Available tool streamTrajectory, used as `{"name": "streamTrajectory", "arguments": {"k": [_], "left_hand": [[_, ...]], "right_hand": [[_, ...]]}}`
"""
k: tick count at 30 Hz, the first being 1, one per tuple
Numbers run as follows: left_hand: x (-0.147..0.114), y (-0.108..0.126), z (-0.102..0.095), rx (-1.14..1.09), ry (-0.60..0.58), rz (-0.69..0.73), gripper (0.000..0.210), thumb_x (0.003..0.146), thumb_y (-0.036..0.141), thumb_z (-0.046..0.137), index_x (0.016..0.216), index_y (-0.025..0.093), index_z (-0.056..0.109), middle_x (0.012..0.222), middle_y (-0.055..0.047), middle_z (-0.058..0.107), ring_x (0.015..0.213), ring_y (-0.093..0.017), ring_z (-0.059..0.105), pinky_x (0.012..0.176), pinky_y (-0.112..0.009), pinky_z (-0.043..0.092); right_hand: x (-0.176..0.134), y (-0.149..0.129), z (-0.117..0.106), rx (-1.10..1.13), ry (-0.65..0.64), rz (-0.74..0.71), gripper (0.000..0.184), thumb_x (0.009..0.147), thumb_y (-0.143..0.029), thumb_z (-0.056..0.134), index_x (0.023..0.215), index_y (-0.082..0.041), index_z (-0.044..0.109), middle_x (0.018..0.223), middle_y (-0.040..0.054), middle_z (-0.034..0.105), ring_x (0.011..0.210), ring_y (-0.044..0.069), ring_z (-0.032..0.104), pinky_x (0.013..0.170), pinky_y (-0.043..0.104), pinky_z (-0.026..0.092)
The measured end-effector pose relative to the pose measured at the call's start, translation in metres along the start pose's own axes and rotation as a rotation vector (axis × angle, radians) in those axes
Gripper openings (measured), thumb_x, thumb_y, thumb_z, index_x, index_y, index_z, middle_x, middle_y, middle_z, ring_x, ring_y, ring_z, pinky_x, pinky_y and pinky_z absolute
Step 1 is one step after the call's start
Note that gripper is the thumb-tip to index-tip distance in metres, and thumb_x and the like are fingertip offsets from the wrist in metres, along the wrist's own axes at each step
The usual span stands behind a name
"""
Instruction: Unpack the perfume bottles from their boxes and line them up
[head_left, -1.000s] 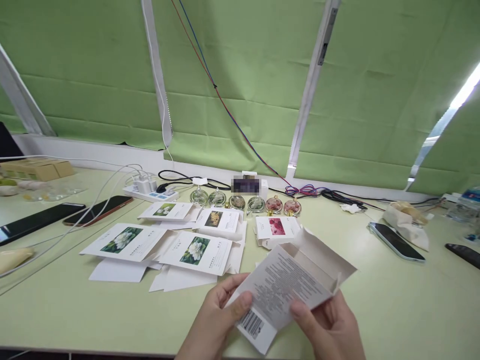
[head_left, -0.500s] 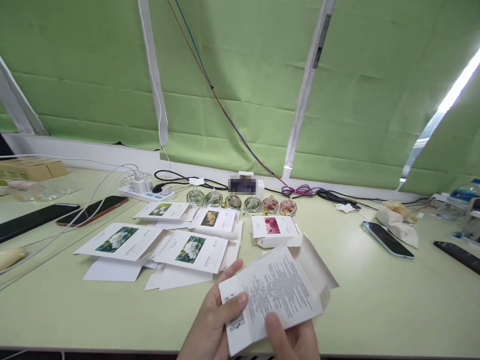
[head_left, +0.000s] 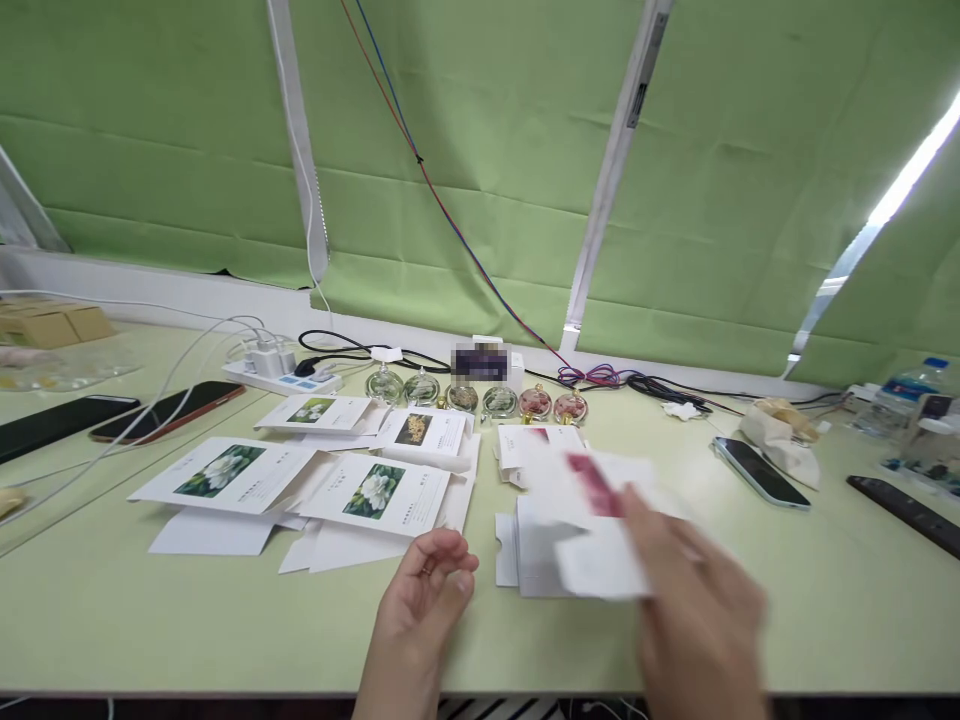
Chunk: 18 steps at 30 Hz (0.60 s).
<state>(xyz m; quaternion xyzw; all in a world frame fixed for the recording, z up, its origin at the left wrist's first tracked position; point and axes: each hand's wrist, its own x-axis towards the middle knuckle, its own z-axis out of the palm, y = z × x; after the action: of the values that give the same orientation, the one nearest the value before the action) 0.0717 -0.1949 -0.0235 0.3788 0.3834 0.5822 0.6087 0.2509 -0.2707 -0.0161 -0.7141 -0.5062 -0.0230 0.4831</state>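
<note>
In my right hand (head_left: 690,590) is a white paper box (head_left: 622,475) with a pink flower picture, smeared by motion. It hangs above a white cardboard piece (head_left: 544,560) on the table, whose kind is partly hidden. Behind it lies another white box (head_left: 517,445) with a pink print, partly covered. My left hand (head_left: 431,595) is empty, its fingers loosely curled and apart from the thumb, near the front of the gardenia-print box (head_left: 375,490). Left of that sits a second white-flower box (head_left: 225,475). Further back are a yellow-flower box (head_left: 427,432) and a smaller white-flower box (head_left: 319,412).
Several round glass bottles (head_left: 499,402) with green, brown and pink contents line the back. A power strip (head_left: 281,378) and cables stand behind. Phones lie on both sides, one (head_left: 761,470) beside a cloth bag (head_left: 780,445). Green blinds (head_left: 480,200) hang behind the table.
My left hand has let go of the white box. My right hand has carried it up and right, and its pink-flower face now shows. The white cardboard piece below has come into view.
</note>
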Motion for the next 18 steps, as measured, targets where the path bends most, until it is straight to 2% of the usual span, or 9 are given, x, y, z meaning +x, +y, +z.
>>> {"name": "streamTrajectory", "arguments": {"k": [3,5,7,10,13,14,16,18], "left_hand": [[-0.002,-0.005,-0.001,0.215,-0.109,0.171,0.02,0.073,0.037,0.064,0.084,0.021,0.059,0.084,-0.003,0.059,0.084,-0.018,0.056,0.072,-0.023,0.046],[0.0,-0.012,-0.002,0.456,-0.262,0.356,0.016,0.081,0.034,0.054,0.089,0.022,0.061,0.094,-0.004,0.061,0.093,-0.02,0.056,0.08,-0.026,0.045],[0.005,-0.02,-0.002,0.725,-0.47,0.55,0.026,0.084,0.029,0.047,0.107,0.024,0.059,0.113,-0.006,0.06,0.109,-0.023,0.051,0.092,-0.033,0.04],[0.016,-0.031,-0.003,1.074,-0.709,0.69,0.048,0.082,0.028,0.05,0.13,0.023,0.043,0.131,-0.008,0.049,0.123,-0.027,0.04,0.101,-0.041,0.033],[0.024,-0.032,-0.001,1.295,-0.761,0.695,0.05,0.078,0.031,0.057,0.126,0.022,0.049,0.127,-0.01,0.053,0.118,-0.031,0.047,0.097,-0.043,0.036],[0.025,-0.032,-0.001,1.343,-0.76,0.691,0.047,0.077,0.032,0.059,0.122,0.022,0.052,0.124,-0.011,0.055,0.114,-0.032,0.05,0.095,-0.044,0.038],[0.026,-0.031,-0.001,1.406,-0.737,0.695,0.043,0.076,0.035,0.06,0.117,0.023,0.057,0.121,-0.01,0.058,0.109,-0.032,0.053,0.091,-0.043,0.04],[0.029,-0.034,-0.003,1.419,-0.706,0.747,0.041,0.075,0.039,0.061,0.114,0.023,0.058,0.118,-0.009,0.06,0.105,-0.031,0.056,0.087,-0.04,0.041]], "right_hand": [[-0.007,0.002,0.047,-0.205,-0.242,-0.09,0.039,0.078,-0.025,0.056,0.117,-0.031,0.058,0.125,0.0036,0.054,0.116,0.036,0.046,0.098,0.06,0.023],[-0.017,0.008,0.068,-0.319,-0.338,-0.11,0.042,0.079,-0.025,0.055,0.12,-0.028,0.056,0.131,0.0053,0.048,0.117,0.038,0.045,0.094,0.063,0.025],[-0.024,0.017,0.074,-0.339,-0.364,-0.122,0.044,0.079,-0.024,0.053,0.123,-0.027,0.054,0.133,0.0055,0.046,0.117,0.04,0.045,0.091,0.064,0.029],[-0.018,0.025,0.058,-0.214,-0.427,-0.17,0.042,0.078,-0.023,0.051,0.119,-0.03,0.057,0.128,0.0032,0.051,0.111,0.036,0.05,0.088,0.056,0.038],[0.013,0.017,0.028,0.006,-0.577,-0.215,0.032,0.084,-0.028,0.045,0.111,-0.029,0.063,0.115,0.0024,0.063,0.102,0.026,0.058,0.087,0.042,0.044],[0.03,0.011,0.018,0.037,-0.581,-0.191,0.031,0.087,-0.03,0.041,0.109,-0.028,0.063,0.112,0.0024,0.064,0.101,0.023,0.059,0.089,0.039,0.044],[0.073,-0.006,0.007,0.02,-0.476,-0.189,0.032,0.09,-0.035,0.037,0.107,-0.026,0.063,0.112,0.0022,0.064,0.103,0.021,0.057,0.091,0.037,0.043],[0.124,-0.023,0.012,-0.052,-0.336,-0.258,0.031,0.089,-0.036,0.039,0.102,-0.024,0.063,0.107,0.0035,0.065,0.097,0.021,0.059,0.083,0.034,0.046]]}}
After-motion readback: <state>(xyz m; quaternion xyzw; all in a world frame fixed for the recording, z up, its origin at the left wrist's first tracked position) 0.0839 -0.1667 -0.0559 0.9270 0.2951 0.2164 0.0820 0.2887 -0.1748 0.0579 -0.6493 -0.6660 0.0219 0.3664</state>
